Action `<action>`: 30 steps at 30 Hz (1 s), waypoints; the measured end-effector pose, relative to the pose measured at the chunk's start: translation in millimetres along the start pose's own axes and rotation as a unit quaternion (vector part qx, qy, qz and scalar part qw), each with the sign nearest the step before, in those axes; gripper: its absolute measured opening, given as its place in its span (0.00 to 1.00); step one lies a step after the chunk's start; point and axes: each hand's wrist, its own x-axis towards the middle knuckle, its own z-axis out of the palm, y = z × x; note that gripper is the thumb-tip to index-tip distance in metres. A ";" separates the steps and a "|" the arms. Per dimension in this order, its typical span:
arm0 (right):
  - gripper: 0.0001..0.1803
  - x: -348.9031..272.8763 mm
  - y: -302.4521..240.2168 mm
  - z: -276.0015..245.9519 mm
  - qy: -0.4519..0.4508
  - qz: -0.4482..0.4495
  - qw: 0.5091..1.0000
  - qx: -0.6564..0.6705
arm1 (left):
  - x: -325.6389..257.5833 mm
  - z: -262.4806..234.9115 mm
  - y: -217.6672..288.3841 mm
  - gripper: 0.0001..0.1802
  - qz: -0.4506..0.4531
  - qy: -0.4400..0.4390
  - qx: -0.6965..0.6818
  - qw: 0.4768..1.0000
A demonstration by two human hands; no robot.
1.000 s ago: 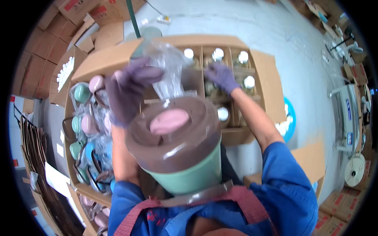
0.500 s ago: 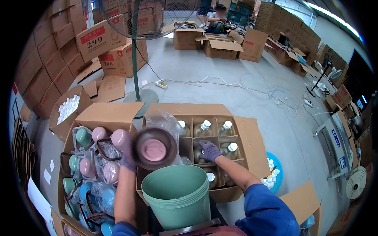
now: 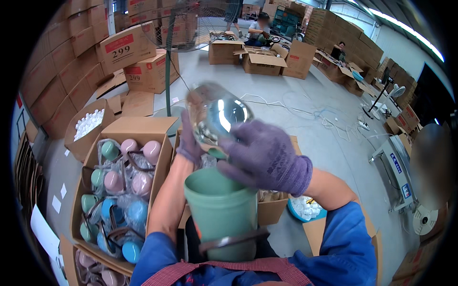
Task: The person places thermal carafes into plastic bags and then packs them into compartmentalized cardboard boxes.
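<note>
A person's 2 gloved hands — right hand curled over, left hand gripping behind — hold a clear glass liner just above the green cup clamped against the chest; it could slip and shatter, with carton walls crowding both sides.

One green cup, two gloved hands

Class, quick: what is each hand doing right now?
Left hand: closed on the glass liner.
Right hand: closed on the same glass liner, above the green cup.
</note>
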 end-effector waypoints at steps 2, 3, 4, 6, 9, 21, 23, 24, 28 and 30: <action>0.29 -0.3 -4.5 -2.2 -0.014 0.066 0.992 0.108 | -13.3 34.3 22.9 0.41 0.043 -0.054 0.007 0.998; 0.33 3.6 3.7 -0.3 0.088 0.081 0.987 0.109 | -29.5 52.7 29.0 0.41 0.055 -0.091 0.028 0.994; 0.38 10.6 18.3 9.8 0.191 0.096 0.971 0.110 | -42.2 59.5 26.9 0.43 0.082 -0.030 0.147 0.985; 0.40 -5.8 54.2 57.4 0.301 0.218 0.885 0.282 | -60.1 116.6 3.1 0.42 0.282 0.058 0.454 0.844; 0.43 -27.5 27.7 72.6 0.084 0.275 0.654 0.700 | -92.8 115.2 28.2 0.37 0.282 0.049 0.490 0.824; 0.39 -89.9 -32.6 145.1 0.086 0.428 0.396 0.808 | -92.4 86.3 15.9 0.30 -0.085 -0.061 0.699 0.707; 0.30 -100.3 20.2 233.7 0.149 0.446 0.465 0.750 | -85.9 -12.9 26.5 0.26 0.169 0.160 0.526 0.818; 0.28 -88.4 27.9 266.8 0.158 0.448 0.537 0.697 | -79.9 -65.7 32.2 0.24 0.308 0.224 0.436 0.816; 0.25 -25.4 8.2 382.5 0.017 0.153 0.937 0.313 | -98.2 -160.1 -18.5 0.23 0.245 0.487 0.271 0.794; 0.29 -37.3 3.3 440.7 -0.073 0.080 0.986 0.127 | -101.1 -178.3 -38.0 0.23 0.265 0.488 0.320 0.768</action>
